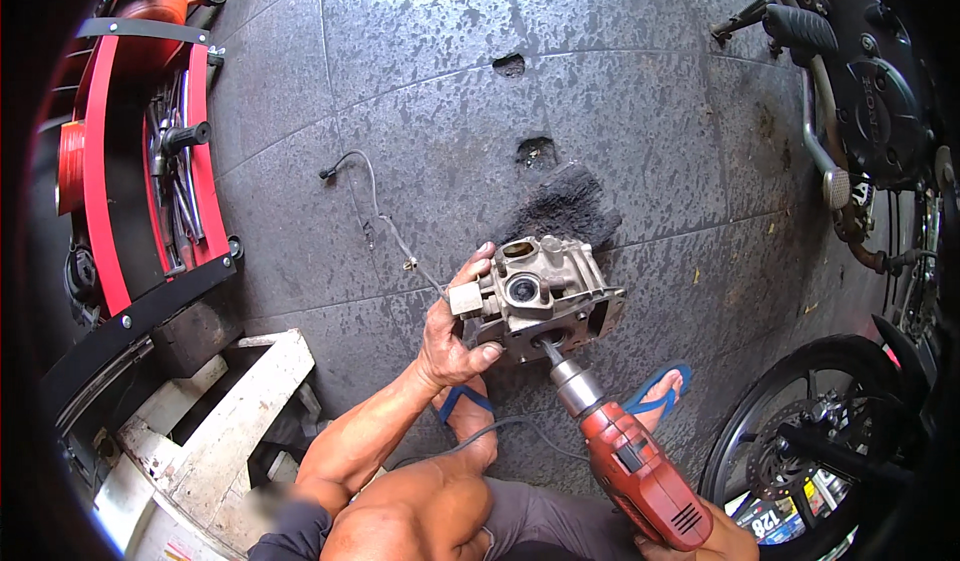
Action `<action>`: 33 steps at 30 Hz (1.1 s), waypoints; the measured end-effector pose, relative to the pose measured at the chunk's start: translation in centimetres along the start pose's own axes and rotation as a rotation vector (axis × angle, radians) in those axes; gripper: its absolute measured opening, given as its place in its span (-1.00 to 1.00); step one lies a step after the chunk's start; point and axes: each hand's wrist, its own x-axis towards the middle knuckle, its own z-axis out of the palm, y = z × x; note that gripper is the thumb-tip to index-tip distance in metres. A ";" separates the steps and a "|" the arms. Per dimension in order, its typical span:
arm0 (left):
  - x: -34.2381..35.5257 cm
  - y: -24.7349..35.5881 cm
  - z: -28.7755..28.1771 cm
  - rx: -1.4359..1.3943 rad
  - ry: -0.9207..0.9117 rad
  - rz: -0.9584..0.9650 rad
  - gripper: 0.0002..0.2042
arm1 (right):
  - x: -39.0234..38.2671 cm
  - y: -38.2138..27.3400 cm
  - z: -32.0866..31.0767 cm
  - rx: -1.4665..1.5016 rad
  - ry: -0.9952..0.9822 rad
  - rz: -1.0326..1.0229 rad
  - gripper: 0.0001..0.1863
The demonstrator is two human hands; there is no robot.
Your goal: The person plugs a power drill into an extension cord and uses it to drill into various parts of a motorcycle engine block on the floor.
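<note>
Clasping a metal engine casting (560, 279), the left grip (450, 339) holds it above the floor (430, 51); the right grip (700, 549), partly hidden, grasps a red power drill (640, 471), its bit (551, 350) at an opening in the casting. A tool cart (97, 191) stands left, a motorcycle (878, 101) right.

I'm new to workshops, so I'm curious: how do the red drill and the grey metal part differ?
Colour: the drill is mostly red; the metal part is dull grey.
Shape: the drill narrows to a slim bit; the metal part is blocky, with several openings.
Hold: the right hand has the drill at its rear; the left hand grips the metal part's side.
Shared: both are hand-held.
</note>
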 end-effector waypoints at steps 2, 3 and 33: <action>0.0 0.2 -0.1 0.001 0.001 0.006 -0.05 | 0.2 0.2 -0.3 -0.100 -0.028 -0.122 -0.22; 0.0 0.5 -0.2 -0.022 0.014 -0.044 -0.05 | 0.2 0.3 -0.4 -0.128 -0.020 -0.137 -0.23; 1.2 3.1 1.6 0.212 0.101 -0.067 -0.05 | 1.7 -1.2 -0.8 -0.082 -0.014 -0.015 -0.28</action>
